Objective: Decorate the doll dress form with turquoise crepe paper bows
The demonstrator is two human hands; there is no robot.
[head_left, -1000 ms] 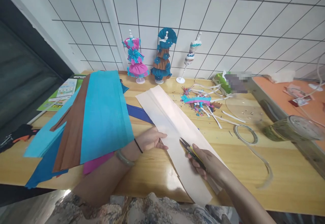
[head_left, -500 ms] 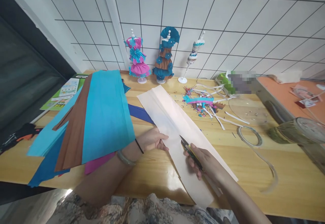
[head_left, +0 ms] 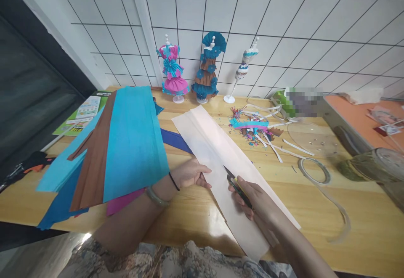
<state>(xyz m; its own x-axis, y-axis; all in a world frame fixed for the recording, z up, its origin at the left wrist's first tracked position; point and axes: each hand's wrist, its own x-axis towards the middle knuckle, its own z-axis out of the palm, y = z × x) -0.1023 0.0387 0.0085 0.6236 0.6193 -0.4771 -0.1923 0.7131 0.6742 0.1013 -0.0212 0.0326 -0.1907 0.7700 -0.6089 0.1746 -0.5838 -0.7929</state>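
A long strip of pale pink crepe paper (head_left: 205, 135) lies slantwise across the table in front of me. My left hand (head_left: 194, 175) pinches its left edge between thumb and fingers. Over the paper's lower half, my right hand (head_left: 252, 198) grips scissors (head_left: 235, 185) with dark blades and a bit of yellow near the handle. The blades point up and left, slightly apart, and their tips are a short way right of my left fingertips. My right fingers hide most of the handles.
Left lie blue crepe paper (head_left: 134, 143), brown crepe paper (head_left: 94, 164) and a hot glue gun (head_left: 28, 164). Behind stand a pink-and-blue dress form (head_left: 173, 70), a teal-and-brown one (head_left: 206, 70) and a smaller one (head_left: 243, 65). Right are paper scraps (head_left: 252, 126), a tape roll (head_left: 314, 170) and a jar (head_left: 372, 164).
The whole view has shifted slightly. Against the paper, both hands and the scissors stay in nearly the same place; the blades look a little further apart.
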